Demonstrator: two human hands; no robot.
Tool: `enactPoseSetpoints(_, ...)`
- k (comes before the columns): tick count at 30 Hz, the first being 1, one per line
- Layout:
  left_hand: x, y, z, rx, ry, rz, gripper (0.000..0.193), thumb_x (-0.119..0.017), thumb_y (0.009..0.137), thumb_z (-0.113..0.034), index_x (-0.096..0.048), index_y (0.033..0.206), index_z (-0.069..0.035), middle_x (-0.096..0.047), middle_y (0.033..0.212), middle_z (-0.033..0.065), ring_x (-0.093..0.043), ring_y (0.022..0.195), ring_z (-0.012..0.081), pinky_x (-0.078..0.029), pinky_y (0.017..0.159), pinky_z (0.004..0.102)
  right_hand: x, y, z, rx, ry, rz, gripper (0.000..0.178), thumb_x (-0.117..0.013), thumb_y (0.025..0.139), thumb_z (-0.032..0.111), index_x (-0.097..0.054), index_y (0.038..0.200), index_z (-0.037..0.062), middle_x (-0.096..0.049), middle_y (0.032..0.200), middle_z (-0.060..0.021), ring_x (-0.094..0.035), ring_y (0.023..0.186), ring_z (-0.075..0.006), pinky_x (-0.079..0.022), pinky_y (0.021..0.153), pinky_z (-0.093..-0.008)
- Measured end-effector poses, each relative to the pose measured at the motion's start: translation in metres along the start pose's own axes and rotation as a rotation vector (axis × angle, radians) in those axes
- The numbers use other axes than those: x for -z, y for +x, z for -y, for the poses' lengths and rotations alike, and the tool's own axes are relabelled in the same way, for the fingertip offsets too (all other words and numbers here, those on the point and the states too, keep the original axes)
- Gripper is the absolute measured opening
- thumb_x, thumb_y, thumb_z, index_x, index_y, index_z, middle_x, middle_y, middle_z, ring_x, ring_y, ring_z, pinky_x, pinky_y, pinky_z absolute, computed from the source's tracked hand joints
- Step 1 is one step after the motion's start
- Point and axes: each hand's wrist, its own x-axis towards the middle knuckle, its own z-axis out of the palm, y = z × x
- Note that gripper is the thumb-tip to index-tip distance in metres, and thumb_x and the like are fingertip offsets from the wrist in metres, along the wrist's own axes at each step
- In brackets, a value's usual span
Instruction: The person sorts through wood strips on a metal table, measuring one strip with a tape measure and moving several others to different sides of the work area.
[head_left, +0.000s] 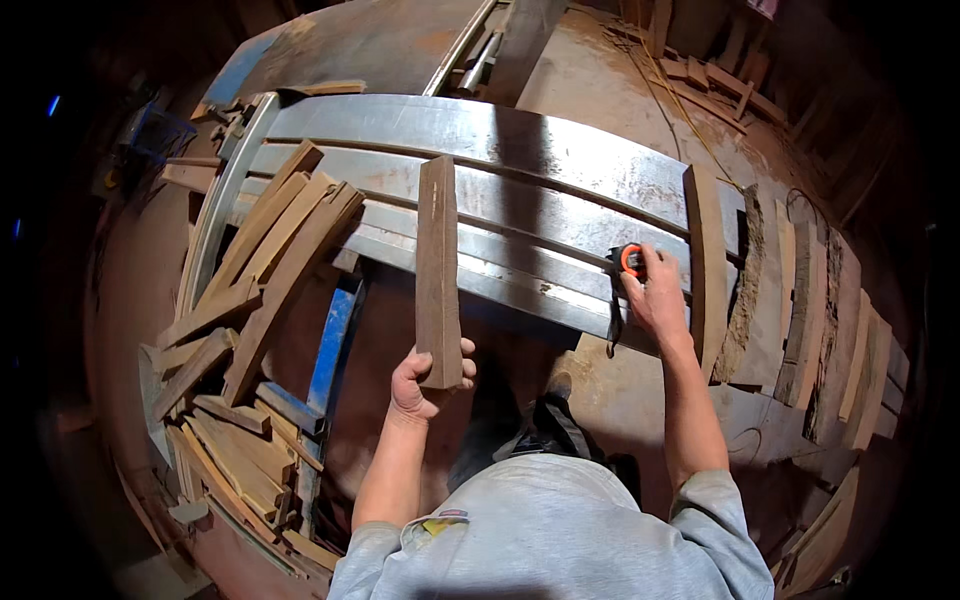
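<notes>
Snugly, left fingers (467, 367) clasp rough, oblong timber (437, 265).

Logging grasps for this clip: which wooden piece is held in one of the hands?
The dark brown beam, gripped at its near end by the left hand. The planks heaped at left and the boards at right are in neither hand.

The left hand (408, 390) holds a board (438, 270), the right hand (659, 299) a tape measure (631, 261).
</notes>
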Motion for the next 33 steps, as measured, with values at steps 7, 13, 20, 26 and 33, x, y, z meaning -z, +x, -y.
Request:
enactPoseSetpoints(7, -0.012, -0.057, 0.03, -0.044, -0.258, 0.067, 0.079, -0.074, 0.074, -0.03, -0.052, 0.144, 0.0, -0.068, 0.121, 0.024, -0.072, 0.092, 0.0372, -0.059, 0.074, 0.0468, 0.02, -0.002, 0.049, 0.236, 0.057, -0.149, 0.058, -0.076, 0.092, 0.019, -0.054, 0.14, -0.0059, -0.052, 0.139, -0.0292, -0.053, 0.128, -0.0434, -0.044, 0.11, -0.048)
enactPoseSetpoints(13, -0.021, -0.108, 0.051, -0.273, 0.016, -0.175, 0.077, -0.073, 0.076, -0.028, -0.052, 0.144, 0.001, -0.068, 0.121, 0.0197, -0.073, 0.093, 0.0299, -0.06, 0.077, 0.0434, -0.008, -0.021, 0.11, 0.281, 0.481, 0.133, 0.05, -0.073, 0.092, 0.015, -0.057, 0.136, -0.0046, -0.063, 0.125, -0.0192, -0.065, 0.104, -0.0271, -0.055, 0.085, -0.0371)
enactPoseSetpoints(20, -0.03, -0.159, 0.049, -0.536, 0.467, -0.587, 0.065, -0.072, 0.084, -0.01, -0.051, 0.145, 0.0, -0.065, 0.124, 0.0042, -0.062, 0.108, 0.0108, -0.051, 0.097, 0.0282, -0.065, -0.083, 0.154, 0.207, 0.74, 0.61, 0.056, -0.074, 0.095, 0.015, -0.054, 0.143, -0.0053, -0.07, 0.125, -0.02, -0.07, 0.109, -0.0249, -0.056, 0.094, -0.0356)
enactPoseSetpoints(26, -0.002, -0.171, 0.063, -0.748, 1.157, -0.785, 0.082, -0.082, 0.09, -0.04, -0.046, 0.151, 0.002, -0.063, 0.128, 0.0147, -0.062, 0.114, 0.0254, -0.051, 0.097, 0.0374, -0.083, -0.138, 0.251, 0.235, 0.891, 0.994, 0.074, -0.074, 0.095, 0.028, -0.042, 0.151, -0.0073, -0.061, 0.139, -0.025, -0.063, 0.126, -0.0276, -0.049, 0.107, -0.0385)
enactPoseSetpoints(33, -0.002, -0.211, 0.05, -0.666, 1.772, -0.898, 0.085, -0.084, 0.08, -0.022, -0.044, 0.15, 0.005, -0.052, 0.133, 0.0279, -0.057, 0.116, 0.0457, -0.05, 0.096, 0.0508, -0.138, -0.168, 0.299, -0.433, 1.53, 1.244, 0.057, -0.079, 0.093, 0.029, -0.052, 0.137, 0.0066, -0.064, 0.132, -0.0162, -0.062, 0.124, -0.0313, -0.049, 0.108, -0.0464)
